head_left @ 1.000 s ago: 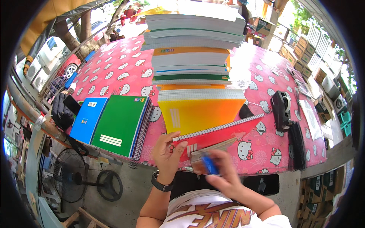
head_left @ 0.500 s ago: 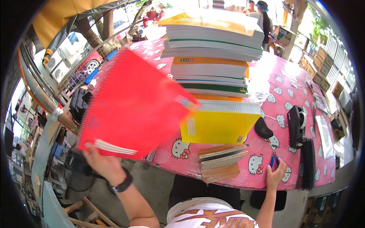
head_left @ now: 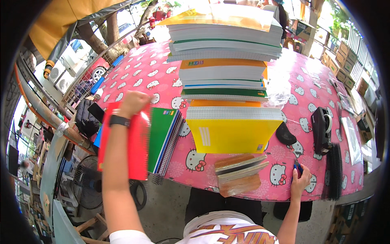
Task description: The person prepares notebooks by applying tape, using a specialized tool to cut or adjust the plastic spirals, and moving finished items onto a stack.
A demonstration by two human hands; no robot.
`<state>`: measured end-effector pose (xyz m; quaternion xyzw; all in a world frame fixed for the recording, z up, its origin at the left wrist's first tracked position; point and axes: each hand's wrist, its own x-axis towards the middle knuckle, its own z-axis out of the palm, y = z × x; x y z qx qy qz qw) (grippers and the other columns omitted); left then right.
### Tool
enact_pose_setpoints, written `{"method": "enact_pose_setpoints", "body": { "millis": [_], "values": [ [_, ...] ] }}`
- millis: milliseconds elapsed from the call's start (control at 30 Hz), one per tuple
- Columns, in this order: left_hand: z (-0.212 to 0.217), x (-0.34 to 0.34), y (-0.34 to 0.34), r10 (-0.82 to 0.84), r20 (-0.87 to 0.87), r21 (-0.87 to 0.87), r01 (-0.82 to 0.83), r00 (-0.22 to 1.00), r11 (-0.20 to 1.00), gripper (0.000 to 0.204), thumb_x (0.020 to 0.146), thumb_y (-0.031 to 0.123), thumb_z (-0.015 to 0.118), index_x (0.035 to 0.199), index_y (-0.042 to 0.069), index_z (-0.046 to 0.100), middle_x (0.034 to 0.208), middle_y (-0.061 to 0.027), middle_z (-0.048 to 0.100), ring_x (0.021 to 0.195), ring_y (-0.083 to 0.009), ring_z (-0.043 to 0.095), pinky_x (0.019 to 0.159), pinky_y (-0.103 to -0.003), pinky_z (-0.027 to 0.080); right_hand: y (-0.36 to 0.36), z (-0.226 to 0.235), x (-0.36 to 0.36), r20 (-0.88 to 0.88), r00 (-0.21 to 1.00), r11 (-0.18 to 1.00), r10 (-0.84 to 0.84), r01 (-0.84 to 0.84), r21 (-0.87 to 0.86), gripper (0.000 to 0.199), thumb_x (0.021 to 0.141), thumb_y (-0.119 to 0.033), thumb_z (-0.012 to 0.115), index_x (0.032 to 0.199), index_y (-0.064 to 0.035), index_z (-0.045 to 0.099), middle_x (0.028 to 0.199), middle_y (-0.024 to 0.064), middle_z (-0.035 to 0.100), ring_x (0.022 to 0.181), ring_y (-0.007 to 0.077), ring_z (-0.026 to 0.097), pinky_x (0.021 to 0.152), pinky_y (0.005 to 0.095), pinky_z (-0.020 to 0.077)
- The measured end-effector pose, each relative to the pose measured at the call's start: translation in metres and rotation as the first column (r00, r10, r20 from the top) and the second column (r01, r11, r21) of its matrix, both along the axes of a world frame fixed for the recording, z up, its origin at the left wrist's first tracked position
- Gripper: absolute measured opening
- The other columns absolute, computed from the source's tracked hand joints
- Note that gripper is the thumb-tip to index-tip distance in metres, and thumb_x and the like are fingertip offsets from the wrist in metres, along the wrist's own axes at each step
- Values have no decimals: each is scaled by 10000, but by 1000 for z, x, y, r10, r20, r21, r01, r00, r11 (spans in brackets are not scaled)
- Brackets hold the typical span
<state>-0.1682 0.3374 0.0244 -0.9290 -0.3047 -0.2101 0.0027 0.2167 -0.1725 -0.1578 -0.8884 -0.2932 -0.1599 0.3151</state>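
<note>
My left hand [head_left: 135, 103], wearing a dark wristband, is closed at the far edge of a red spiral notebook [head_left: 138, 146]. That notebook overlaps a stack of spiral notebooks with a green cover [head_left: 159, 130] on top, at the table's left edge. Near the front right, my right hand [head_left: 300, 183] is closed around small blue-handled pliers [head_left: 297, 166], their tip resting on the table. Between the hands, a tall stack of unbound books rises, with a yellow cover [head_left: 235, 132] facing me. In front of it lies a jig of wooden blocks [head_left: 240, 173].
A pink patterned cloth [head_left: 191, 162] covers the table. On the right are a black tape dispenser [head_left: 321, 132], a bundle of black spiral coils [head_left: 334, 173] and a black curved object [head_left: 285, 134]. Clear plastic [head_left: 280, 91] lies beside the tall stack. A fan [head_left: 87, 183] stands below left.
The red notebook has swung left and come down over the notebook stack, its coil now facing right. My left hand moved from its near corner to its far edge. My right hand stays with the pliers.
</note>
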Motion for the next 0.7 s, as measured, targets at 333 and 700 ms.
{"method": "enact_pose_setpoints", "body": {
  "millis": [333, 700],
  "values": [
    [-106, 58, -6, 82, -51, -293, -94, 995, 952, 468, 903, 500, 482, 906, 82, 693, 964, -99, 657, 1004, -257, 578, 941, -524, 320, 3, 8, -3, -33, 999, 1000, -3, 2, -2, 326, 798, -189, 625, 1082, -38, 572, 1062, 101, 578, 1023, 280, 487, 916, 406, 353],
    [-97, 56, -32, 13, -209, -279, -73, 978, 957, 750, 688, 546, 696, 1284, 130, 512, 1306, -128, 507, 1325, -297, 342, 1071, -633, 132, 4, 10, -6, -4, 1000, 998, -22, 22, -67, 416, 734, -178, 676, 1113, -57, 554, 1089, 93, 564, 1050, 292, 483, 931, 431, 338]
  ]
}}
